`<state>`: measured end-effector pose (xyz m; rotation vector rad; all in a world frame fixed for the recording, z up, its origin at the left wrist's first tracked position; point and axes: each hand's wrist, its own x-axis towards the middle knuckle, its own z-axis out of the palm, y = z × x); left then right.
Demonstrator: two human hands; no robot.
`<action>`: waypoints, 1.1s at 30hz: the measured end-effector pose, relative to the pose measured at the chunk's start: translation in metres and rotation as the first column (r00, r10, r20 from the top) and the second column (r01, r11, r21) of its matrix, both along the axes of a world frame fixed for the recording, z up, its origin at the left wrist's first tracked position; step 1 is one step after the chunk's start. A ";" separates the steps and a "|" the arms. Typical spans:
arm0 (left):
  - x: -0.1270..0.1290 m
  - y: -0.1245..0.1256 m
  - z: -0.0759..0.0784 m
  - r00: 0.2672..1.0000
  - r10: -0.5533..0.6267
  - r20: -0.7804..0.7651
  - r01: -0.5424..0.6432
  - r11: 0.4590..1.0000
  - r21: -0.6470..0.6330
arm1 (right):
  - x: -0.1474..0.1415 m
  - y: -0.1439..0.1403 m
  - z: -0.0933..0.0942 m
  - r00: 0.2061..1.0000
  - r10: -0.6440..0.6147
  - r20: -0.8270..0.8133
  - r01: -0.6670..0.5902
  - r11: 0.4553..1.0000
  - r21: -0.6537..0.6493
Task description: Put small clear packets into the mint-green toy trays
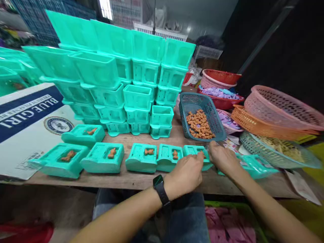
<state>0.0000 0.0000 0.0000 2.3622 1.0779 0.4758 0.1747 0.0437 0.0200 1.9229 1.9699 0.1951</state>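
Note:
My left hand (186, 173), with a black watch (159, 187) on its wrist, is at the near edge of a teal plastic box (188, 149). Its fingers are curled, and the index fingertip reaches a small brown figure (203, 154) on the box; what the fingers grip is hidden. Just right of that box my right hand (224, 158) is closed, with something small and clear at its fingertips that I cannot make out. To the left, several teal boxes (141, 162) stand in a row, each with a small brown figure (111, 153) in its recess.
Behind the row rise stacked teal containers (138, 98). A grey-blue basket (186, 128) holds many brown figures (199, 125). Teal packages (258, 167) lie beside my right forearm. Pink (278, 108) and orange baskets (265, 123) are piled at right; a white carton (30, 135) stands left.

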 end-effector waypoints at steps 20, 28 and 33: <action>-0.037 0.000 -0.016 0.824 0.294 0.485 -0.258 0.956 -0.141 | 0.030 -0.003 -0.041 0.750 0.279 -0.600 -0.108 0.946 0.304; -0.031 0.003 -0.007 0.281 0.605 0.745 0.057 0.764 -0.642 | 0.032 -0.004 -0.050 0.782 0.277 -0.558 -0.071 0.929 0.363; -0.035 0.005 -0.002 0.019 0.848 0.530 0.336 0.494 -0.802 | 0.018 -0.015 -0.044 0.708 0.465 -0.532 -0.115 0.818 0.563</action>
